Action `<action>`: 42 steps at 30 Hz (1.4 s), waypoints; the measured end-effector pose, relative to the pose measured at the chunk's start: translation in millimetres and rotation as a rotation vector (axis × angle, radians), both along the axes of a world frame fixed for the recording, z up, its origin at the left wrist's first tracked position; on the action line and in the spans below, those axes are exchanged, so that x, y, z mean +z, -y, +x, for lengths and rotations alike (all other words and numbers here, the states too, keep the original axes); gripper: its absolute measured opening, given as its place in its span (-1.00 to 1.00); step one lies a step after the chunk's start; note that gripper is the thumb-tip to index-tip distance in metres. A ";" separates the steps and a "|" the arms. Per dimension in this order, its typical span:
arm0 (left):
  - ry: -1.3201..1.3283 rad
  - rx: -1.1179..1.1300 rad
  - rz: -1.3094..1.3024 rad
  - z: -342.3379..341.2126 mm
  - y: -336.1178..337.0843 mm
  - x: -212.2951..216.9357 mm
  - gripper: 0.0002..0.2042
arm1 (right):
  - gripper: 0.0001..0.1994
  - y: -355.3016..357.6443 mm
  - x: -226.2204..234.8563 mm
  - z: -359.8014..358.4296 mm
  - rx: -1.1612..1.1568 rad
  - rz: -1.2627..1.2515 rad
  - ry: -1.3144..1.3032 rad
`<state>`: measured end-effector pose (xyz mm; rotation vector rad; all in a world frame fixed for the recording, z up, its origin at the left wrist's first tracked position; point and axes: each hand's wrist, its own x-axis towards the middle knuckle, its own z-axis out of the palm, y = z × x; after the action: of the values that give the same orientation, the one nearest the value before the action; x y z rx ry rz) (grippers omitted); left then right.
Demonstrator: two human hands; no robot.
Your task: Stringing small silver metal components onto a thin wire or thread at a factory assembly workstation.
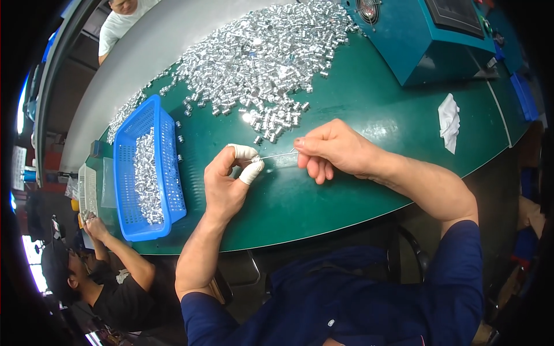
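White finger cots cover the thumb and forefinger of my left hand [226,183], which pinch a small silvery metal part [256,158], mostly hidden by the fingertips. My right hand [334,149] is closed on a thin metal rod [279,155], held between thumb and forefinger. The rod's far end reaches the part at my left fingertips; whether it enters the part I cannot tell. Both hands are above the green tabletop [288,205]. Just beyond them spreads a large heap of small shiny metal cylinders [254,63].
A blue plastic basket [176,190] at left holds many similar cylinders. A teal machine [427,49] stands at the far right, with a crumpled white cloth [448,122] nearer. One person works at lower left by a white basket [88,187]; another [118,29] is at far left.
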<state>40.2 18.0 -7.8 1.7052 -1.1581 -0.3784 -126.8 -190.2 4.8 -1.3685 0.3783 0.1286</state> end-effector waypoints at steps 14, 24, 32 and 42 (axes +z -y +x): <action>-0.081 0.005 0.013 4.0 -2.1 -4.0 -0.86 | -0.88 -1.2 -0.7 -1.4 0.045 -0.030 0.044; -0.342 -0.005 0.032 -3.3 -0.1 -2.8 -0.86 | -0.71 5.8 -11.7 3.1 -0.018 -1.192 0.914; -0.516 -0.045 0.027 0.8 2.7 -1.1 -0.90 | -0.71 8.3 -6.2 -1.9 -0.079 -1.372 0.974; -0.263 -0.002 0.019 2.2 -0.2 -6.3 -0.85 | -0.76 -6.9 0.3 -3.7 -0.136 -0.070 0.228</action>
<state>42.3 18.2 -14.1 1.6150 -0.9659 -0.5980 -130.5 -183.2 5.0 -1.4045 0.2854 -0.1529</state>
